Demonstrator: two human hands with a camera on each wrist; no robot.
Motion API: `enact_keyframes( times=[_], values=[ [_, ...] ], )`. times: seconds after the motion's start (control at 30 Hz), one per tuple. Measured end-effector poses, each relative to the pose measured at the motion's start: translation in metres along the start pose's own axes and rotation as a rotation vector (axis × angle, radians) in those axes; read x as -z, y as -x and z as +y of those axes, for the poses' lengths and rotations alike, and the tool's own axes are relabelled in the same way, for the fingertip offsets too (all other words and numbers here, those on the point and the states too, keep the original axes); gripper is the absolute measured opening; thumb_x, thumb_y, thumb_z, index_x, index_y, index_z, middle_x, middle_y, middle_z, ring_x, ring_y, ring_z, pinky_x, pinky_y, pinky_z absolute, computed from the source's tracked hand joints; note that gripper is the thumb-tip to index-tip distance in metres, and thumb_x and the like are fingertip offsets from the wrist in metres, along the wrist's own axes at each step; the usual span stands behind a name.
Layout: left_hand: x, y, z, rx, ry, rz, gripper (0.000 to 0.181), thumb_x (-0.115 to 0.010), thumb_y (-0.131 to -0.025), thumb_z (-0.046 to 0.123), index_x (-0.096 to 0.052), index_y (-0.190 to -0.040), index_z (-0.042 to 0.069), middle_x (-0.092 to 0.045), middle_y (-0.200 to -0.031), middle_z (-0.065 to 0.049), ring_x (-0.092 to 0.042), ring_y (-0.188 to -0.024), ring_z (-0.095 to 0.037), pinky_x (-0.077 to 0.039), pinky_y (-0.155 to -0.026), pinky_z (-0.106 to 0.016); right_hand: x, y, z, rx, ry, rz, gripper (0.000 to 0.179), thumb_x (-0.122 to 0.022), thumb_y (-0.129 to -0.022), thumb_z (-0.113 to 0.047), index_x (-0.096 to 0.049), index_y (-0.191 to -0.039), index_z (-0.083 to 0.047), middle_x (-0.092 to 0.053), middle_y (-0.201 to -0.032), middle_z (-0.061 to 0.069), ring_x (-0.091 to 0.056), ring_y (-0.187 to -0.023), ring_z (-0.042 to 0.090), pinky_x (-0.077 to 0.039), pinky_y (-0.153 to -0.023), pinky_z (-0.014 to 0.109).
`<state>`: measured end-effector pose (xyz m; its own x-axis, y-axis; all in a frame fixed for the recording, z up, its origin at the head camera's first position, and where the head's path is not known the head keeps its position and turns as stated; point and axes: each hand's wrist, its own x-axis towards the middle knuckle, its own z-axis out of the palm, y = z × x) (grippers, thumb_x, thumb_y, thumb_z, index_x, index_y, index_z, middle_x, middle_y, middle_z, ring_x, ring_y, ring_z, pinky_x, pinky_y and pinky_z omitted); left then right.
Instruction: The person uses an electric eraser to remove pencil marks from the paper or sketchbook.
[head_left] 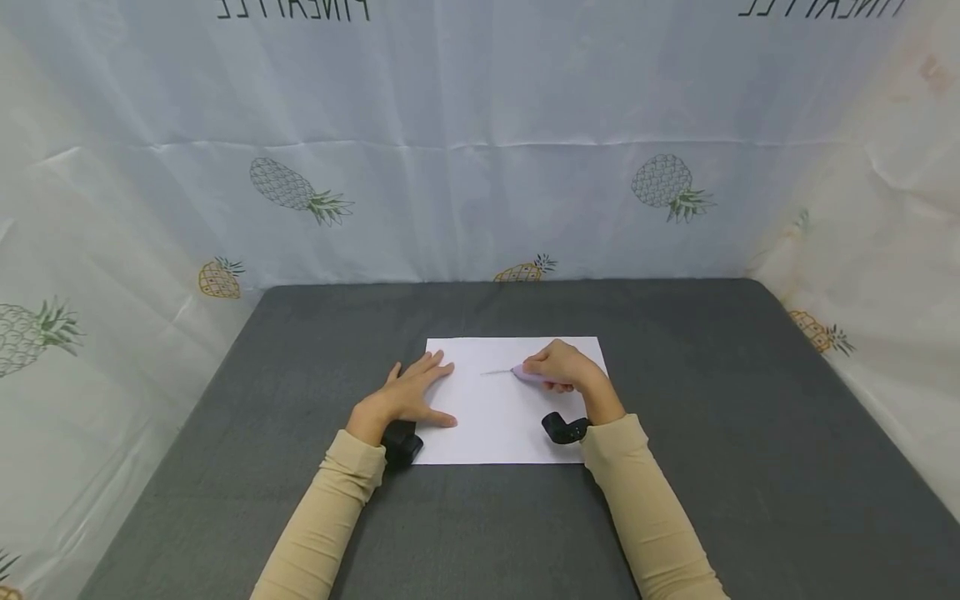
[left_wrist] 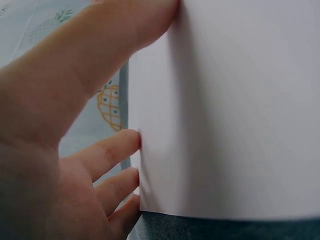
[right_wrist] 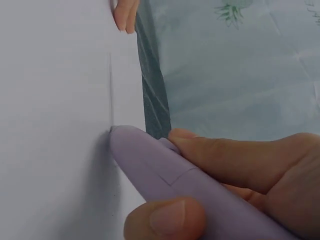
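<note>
A white sheet of paper (head_left: 487, 437) lies on the dark table. My left hand (head_left: 408, 393) rests spread over its left edge, the fingers straight and apart. In the left wrist view the thumb and fingertips touch the paper (left_wrist: 240, 110). My right hand (head_left: 570, 368) grips a purple utility knife (head_left: 529, 375) with a rounded nose, thumb and fingers round its body. In the right wrist view a finger is at the slider on the knife (right_wrist: 150, 165). The nose meets the paper at the end of a thin straight line (right_wrist: 110, 90) running towards the left hand.
The dark cloth-covered table (head_left: 262, 467) spreads around the sheet. Behind it hangs a pale curtain (head_left: 480, 200) printed with pineapples, with more of it at both sides. Black wrist cameras, left (head_left: 401, 446) and right (head_left: 562, 428), sit close over the paper's lower part.
</note>
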<state>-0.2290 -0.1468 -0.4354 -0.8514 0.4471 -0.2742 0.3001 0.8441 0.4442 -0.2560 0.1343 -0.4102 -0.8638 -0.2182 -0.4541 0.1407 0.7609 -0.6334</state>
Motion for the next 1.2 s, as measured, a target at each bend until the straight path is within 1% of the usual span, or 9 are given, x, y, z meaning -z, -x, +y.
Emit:
enact_keyframes(
  times=[0.13,0.23,0.3,0.43,0.63,0.77,0.97,1.1,1.2],
  values=[
    [0.0000,-0.0001,-0.0004,0.004,0.002,-0.004,0.093,-0.076,-0.077,0.047,-0.031,-0.152,0.014,-0.013,-0.165,-0.011,-0.009,-0.154,-0.031,0.000,-0.118,-0.069,0.0002,0.0008,-0.0001,-0.007,0.002,0.002,0.035,-0.058,-0.095,-0.025,-0.065,-0.125,-0.009,-0.045,-0.049,-0.001,-0.033,-0.040,0.008,-0.027,-0.041,0.019],
    [0.0006,-0.0004,-0.0006,0.009,0.002,-0.007,0.093,-0.076,-0.077,0.046,-0.031,-0.152,0.014,-0.013,-0.165,-0.011,-0.009,-0.154,-0.031,0.000,-0.118,-0.068,-0.0007,0.0005,-0.0001,0.022,-0.012,-0.002,0.036,-0.058,-0.096,-0.025,-0.064,-0.126,-0.008,-0.045,-0.049,-0.003,-0.034,-0.040,0.006,-0.028,-0.041,0.018],
    [0.0014,-0.0004,-0.0003,0.010,0.002,-0.008,0.093,-0.076,-0.077,0.046,-0.031,-0.152,0.014,-0.012,-0.165,-0.011,-0.008,-0.154,-0.031,0.000,-0.118,-0.068,-0.0006,0.0008,-0.0003,0.027,-0.007,-0.003,0.036,-0.057,-0.096,-0.025,-0.064,-0.127,-0.008,-0.045,-0.049,-0.003,-0.033,-0.040,0.006,-0.027,-0.041,0.017],
    [0.0025,-0.0004,0.0003,0.006,0.003,-0.012,0.093,-0.076,-0.078,0.047,-0.030,-0.152,0.014,-0.012,-0.165,-0.010,-0.008,-0.154,-0.030,0.000,-0.118,-0.068,0.0010,0.0030,-0.0013,-0.011,0.005,0.006,0.035,-0.058,-0.095,-0.025,-0.065,-0.126,-0.010,-0.046,-0.050,-0.001,-0.033,-0.040,0.007,-0.027,-0.041,0.019],
    [0.0021,-0.0008,0.0002,0.005,0.004,-0.007,0.093,-0.076,-0.078,0.047,-0.031,-0.152,0.014,-0.012,-0.165,-0.010,-0.008,-0.154,-0.030,0.001,-0.118,-0.068,0.0000,0.0024,-0.0019,0.007,0.000,0.004,0.036,-0.057,-0.096,-0.026,-0.065,-0.127,-0.010,-0.046,-0.050,-0.002,-0.034,-0.040,0.006,-0.027,-0.041,0.018],
    [0.0006,-0.0005,-0.0001,0.004,0.007,-0.012,0.093,-0.076,-0.078,0.047,-0.031,-0.152,0.014,-0.012,-0.165,-0.010,-0.008,-0.154,-0.030,0.001,-0.118,-0.068,-0.0008,0.0027,-0.0012,-0.019,0.012,0.013,0.034,-0.058,-0.095,-0.025,-0.065,-0.126,-0.010,-0.046,-0.049,-0.001,-0.033,-0.040,0.007,-0.027,-0.040,0.019],
    [-0.0001,-0.0001,-0.0001,0.008,0.008,-0.006,0.092,-0.076,-0.078,0.047,-0.031,-0.152,0.015,-0.013,-0.165,-0.010,-0.009,-0.154,-0.030,0.000,-0.118,-0.068,-0.0032,0.0020,-0.0015,0.030,-0.009,0.014,0.036,-0.057,-0.096,-0.025,-0.065,-0.126,-0.009,-0.046,-0.049,-0.002,-0.034,-0.040,0.006,-0.028,-0.041,0.018],
    [0.0000,-0.0004,-0.0005,0.002,0.006,-0.006,0.093,-0.076,-0.078,0.047,-0.031,-0.152,0.014,-0.013,-0.165,-0.010,-0.009,-0.154,-0.031,0.000,-0.118,-0.069,-0.0002,0.0046,-0.0010,0.015,0.017,0.007,0.034,-0.057,-0.095,-0.024,-0.066,-0.124,-0.009,-0.046,-0.049,-0.001,-0.033,-0.040,0.007,-0.027,-0.040,0.019],
    [0.0005,-0.0003,-0.0008,-0.002,0.005,-0.004,0.093,-0.076,-0.077,0.047,-0.031,-0.152,0.014,-0.013,-0.165,-0.010,-0.009,-0.154,-0.031,0.000,-0.118,-0.069,-0.0008,0.0039,-0.0006,0.018,0.013,0.011,0.034,-0.057,-0.095,-0.025,-0.066,-0.125,-0.010,-0.045,-0.049,-0.001,-0.033,-0.040,0.008,-0.027,-0.040,0.019]
  ],
)
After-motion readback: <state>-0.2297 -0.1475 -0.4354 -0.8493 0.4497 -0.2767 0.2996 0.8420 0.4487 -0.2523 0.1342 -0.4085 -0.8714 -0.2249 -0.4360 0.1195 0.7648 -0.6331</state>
